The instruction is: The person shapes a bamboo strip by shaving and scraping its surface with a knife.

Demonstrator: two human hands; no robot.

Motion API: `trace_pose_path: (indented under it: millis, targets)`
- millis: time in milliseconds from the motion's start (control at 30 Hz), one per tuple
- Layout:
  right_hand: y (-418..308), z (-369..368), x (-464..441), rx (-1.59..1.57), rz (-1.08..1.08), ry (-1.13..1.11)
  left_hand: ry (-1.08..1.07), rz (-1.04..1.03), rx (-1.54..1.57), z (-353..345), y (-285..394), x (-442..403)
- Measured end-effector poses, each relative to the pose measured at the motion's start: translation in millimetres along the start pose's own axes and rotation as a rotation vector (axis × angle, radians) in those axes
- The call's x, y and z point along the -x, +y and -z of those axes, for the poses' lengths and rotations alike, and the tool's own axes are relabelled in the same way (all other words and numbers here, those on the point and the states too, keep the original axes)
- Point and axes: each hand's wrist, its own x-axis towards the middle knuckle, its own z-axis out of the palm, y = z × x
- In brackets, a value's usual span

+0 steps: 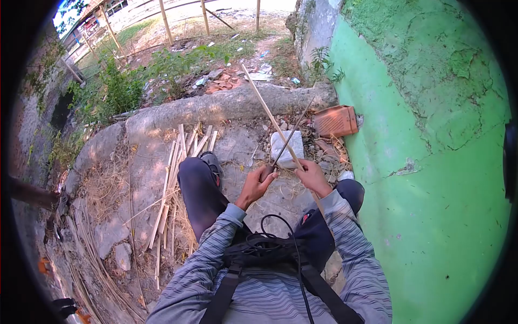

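My left hand point(257, 186) is closed around the dark handle of a knife point(285, 144), whose long thin blade points up and to the right. In my right hand point(313, 177) is a long pale strip of wood or bamboo point(265, 105), its far end reaching up and left and its near end running back along my right forearm. Blade and strip cross in front of my hands; whether they touch I cannot tell. Just beyond them a whitish block point(278, 146) rests on the ground, partly covered by both.
Several cut strips point(171, 178) lie in a pile left of my left knee. A green wall point(426, 178) stands close on my right, with an orange brick point(332, 121) at its foot. A low concrete ledge point(210, 106) runs across ahead, with plants point(121, 89) and rubble behind it.
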Motion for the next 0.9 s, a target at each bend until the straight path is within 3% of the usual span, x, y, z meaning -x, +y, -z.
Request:
trace_pose_path:
  millis: [267, 500, 567, 700, 767, 900]
  targets:
    - [20.6, -10.9, -10.1, 0.110, 0.120, 0.046, -0.052, -0.060, 0.036, -9.5, -3.1, 2.3]
    - [4.1, -9.8, -8.4, 0.160, 0.044, 0.000, -0.060, -0.032, 0.045, -7.6, -0.6, 4.3]
    - [-1.9, -5.6, -8.9, 0.103, -0.068, -0.050, -0.064, -0.003, 0.062, -8.2, -4.7, 4.5]
    - [9.7, -2.6, -12.0, -0.027, -0.020, -0.060, -0.034, 0.011, 0.090, -8.7, -12.9, 1.9]
    - [10.6, -5.2, -12.1, -0.179, -0.147, -0.170, -0.017, 0.019, 0.107, -8.0, -14.3, 2.3]
    - [16.6, -11.0, -12.6, -0.250, -0.113, -0.160, 0.004, 0.036, 0.123, -3.1, -10.7, 3.4]
